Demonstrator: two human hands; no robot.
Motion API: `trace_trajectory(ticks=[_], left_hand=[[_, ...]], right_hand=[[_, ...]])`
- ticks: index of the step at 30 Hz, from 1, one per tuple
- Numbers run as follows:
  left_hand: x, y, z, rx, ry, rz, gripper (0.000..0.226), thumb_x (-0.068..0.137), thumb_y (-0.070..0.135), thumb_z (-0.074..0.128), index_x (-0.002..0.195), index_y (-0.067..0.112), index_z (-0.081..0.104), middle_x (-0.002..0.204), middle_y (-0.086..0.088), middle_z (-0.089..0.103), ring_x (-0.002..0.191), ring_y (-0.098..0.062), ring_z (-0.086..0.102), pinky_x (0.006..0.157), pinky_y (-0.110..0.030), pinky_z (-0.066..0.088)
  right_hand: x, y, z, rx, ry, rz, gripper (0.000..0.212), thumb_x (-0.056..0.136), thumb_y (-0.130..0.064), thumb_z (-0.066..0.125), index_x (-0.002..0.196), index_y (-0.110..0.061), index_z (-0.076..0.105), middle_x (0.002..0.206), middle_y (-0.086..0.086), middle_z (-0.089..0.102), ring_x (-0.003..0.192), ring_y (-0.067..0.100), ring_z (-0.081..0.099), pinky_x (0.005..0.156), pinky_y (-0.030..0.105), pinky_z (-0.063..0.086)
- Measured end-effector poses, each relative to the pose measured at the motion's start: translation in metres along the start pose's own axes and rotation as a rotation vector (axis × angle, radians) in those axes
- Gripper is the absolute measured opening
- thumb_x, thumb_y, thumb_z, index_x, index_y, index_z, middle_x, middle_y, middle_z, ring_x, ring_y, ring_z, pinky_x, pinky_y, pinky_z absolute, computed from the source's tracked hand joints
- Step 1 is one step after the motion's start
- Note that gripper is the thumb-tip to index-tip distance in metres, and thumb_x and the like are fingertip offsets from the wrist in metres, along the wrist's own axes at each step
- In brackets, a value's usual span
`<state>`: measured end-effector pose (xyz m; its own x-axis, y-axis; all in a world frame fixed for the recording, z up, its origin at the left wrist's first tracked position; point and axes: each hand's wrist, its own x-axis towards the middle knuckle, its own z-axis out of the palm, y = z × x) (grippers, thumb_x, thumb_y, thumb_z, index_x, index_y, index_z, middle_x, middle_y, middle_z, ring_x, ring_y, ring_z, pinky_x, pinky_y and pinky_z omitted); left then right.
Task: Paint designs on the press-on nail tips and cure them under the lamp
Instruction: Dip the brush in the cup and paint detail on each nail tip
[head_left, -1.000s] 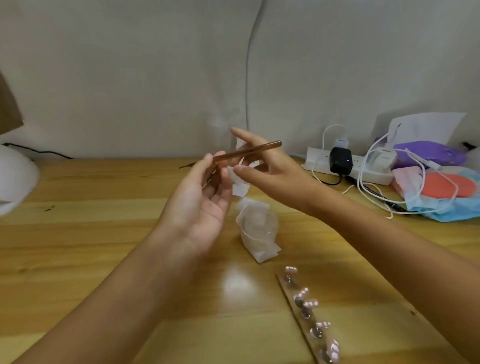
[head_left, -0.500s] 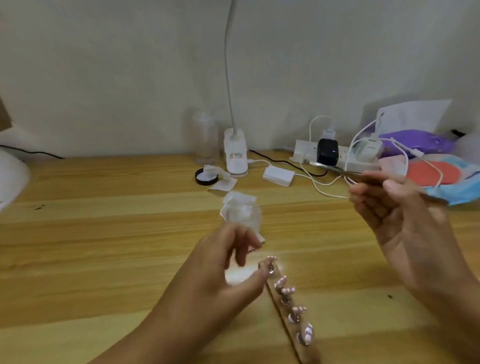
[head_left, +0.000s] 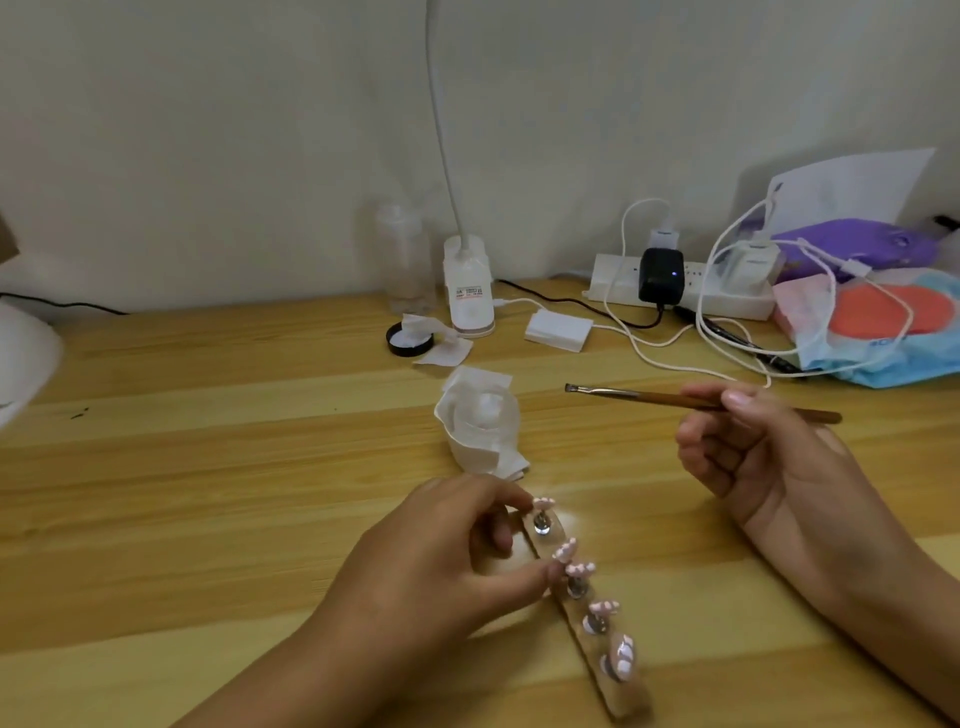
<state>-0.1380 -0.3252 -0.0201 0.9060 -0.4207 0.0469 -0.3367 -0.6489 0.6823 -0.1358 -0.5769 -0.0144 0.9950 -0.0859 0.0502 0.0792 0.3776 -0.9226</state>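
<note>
Nail tips, pink and white, stand on pegs in a single row along the holder strip, which lies on the table nearest the camera; the left hand grips the far end of the strip, its fingers curled, thumb against the strip's side and forefinger at the farthest tip; the right hand, beyond and to the right of the strip and well apart from it, pinches the brush about mid-handle, held roughly level above the table with the bristles pointing left.

Recommended procedure: steady the strip with the left hand before the bristles descend; keep the holding fingers off the painted faces; move the pinch nearer the ferrule for finer control; treat one tip at a time.

Containers: a clear bottle stands well beyond the strip, contents not discernible; a black lid lies between bottle and strip, a white wipe partly over it; a crumpled wipe just beyond the strip wraps something translucent, identity not determinable.
</note>
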Motion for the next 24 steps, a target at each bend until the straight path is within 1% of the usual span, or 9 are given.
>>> trace_trajectory(ticks=[3,6,10,12,14,16,18,21,24], left_hand=[[0.002,0.000,0.001,0.018,0.016,0.029,0.049,0.062,0.077,0.057,0.101,0.047,0.059,0.096,0.029,0.056,0.091,0.002,0.052,0.074,-0.027,0.048],[0.007,0.003,0.001,0.036,0.024,0.058,0.054,0.060,0.085,0.047,0.098,0.049,0.060,0.099,0.032,0.055,0.092,0.003,0.052,0.072,-0.026,0.048],[0.006,0.005,0.000,0.030,0.037,0.088,0.041,0.069,0.070,0.060,0.102,0.046,0.064,0.097,0.030,0.058,0.091,0.000,0.053,0.074,-0.027,0.048],[-0.001,0.004,0.001,-0.028,0.079,0.077,0.030,0.072,0.061,0.065,0.097,0.045,0.061,0.090,0.025,0.059,0.082,-0.003,0.056,0.068,-0.026,0.048],[-0.009,0.003,0.001,-0.013,0.099,0.108,0.030,0.073,0.063,0.058,0.098,0.046,0.058,0.085,0.022,0.059,0.073,-0.004,0.054,0.061,-0.022,0.043],[-0.015,0.006,0.002,0.057,0.061,0.162,0.034,0.073,0.065,0.049,0.104,0.054,0.058,0.085,0.024,0.060,0.073,-0.001,0.054,0.059,-0.018,0.040],[-0.017,0.010,0.004,0.056,0.007,0.161,0.035,0.075,0.067,0.050,0.109,0.065,0.050,0.090,0.026,0.060,0.078,0.000,0.054,0.061,-0.017,0.041],[-0.014,0.013,0.009,-0.021,-0.016,0.138,0.039,0.079,0.057,0.066,0.110,0.069,0.047,0.089,0.023,0.061,0.081,-0.003,0.053,0.070,-0.026,0.046],[-0.010,0.016,0.016,0.005,-0.013,0.120,0.041,0.072,0.065,0.056,0.110,0.070,0.042,0.089,0.031,0.058,0.085,-0.001,0.052,0.074,-0.023,0.045]], right_hand=[[0.001,0.002,0.000,-0.017,0.003,-0.005,0.026,0.084,-0.026,0.054,0.089,-0.020,0.079,0.076,0.008,0.072,0.070,0.013,0.070,0.063,0.020,0.056],[0.000,0.003,-0.001,-0.021,-0.011,-0.009,0.026,0.085,-0.025,0.054,0.091,-0.019,0.078,0.079,0.009,0.073,0.073,0.014,0.071,0.064,0.020,0.056],[0.000,0.000,0.000,0.061,-0.059,0.066,0.022,0.078,-0.029,0.060,0.087,-0.019,0.078,0.071,0.007,0.068,0.066,0.012,0.067,0.064,0.024,0.057],[-0.001,-0.002,-0.001,0.105,-0.088,0.114,0.022,0.075,-0.032,0.064,0.086,-0.019,0.078,0.068,0.004,0.064,0.062,0.011,0.063,0.065,0.025,0.058],[0.000,-0.004,-0.001,0.123,-0.119,0.128,0.023,0.072,-0.036,0.073,0.087,-0.019,0.078,0.066,0.001,0.062,0.060,0.009,0.061,0.068,0.027,0.058],[0.000,-0.004,0.000,0.128,-0.122,0.130,0.030,0.066,-0.041,0.082,0.086,-0.019,0.077,0.065,0.000,0.061,0.059,0.008,0.060,0.068,0.026,0.058],[-0.001,-0.002,0.002,0.113,-0.087,0.107,0.023,0.076,-0.042,0.073,0.081,-0.020,0.077,0.063,0.000,0.060,0.058,0.008,0.059,0.066,0.025,0.057],[-0.004,0.002,0.002,-0.059,0.034,-0.032,0.028,0.084,-0.043,0.060,0.076,-0.021,0.077,0.062,0.002,0.063,0.060,0.010,0.061,0.061,0.021,0.054],[-0.009,0.001,0.002,-0.168,0.094,-0.183,0.031,0.081,-0.050,0.061,0.078,-0.022,0.075,0.064,0.002,0.064,0.062,0.010,0.062,0.061,0.018,0.053]])
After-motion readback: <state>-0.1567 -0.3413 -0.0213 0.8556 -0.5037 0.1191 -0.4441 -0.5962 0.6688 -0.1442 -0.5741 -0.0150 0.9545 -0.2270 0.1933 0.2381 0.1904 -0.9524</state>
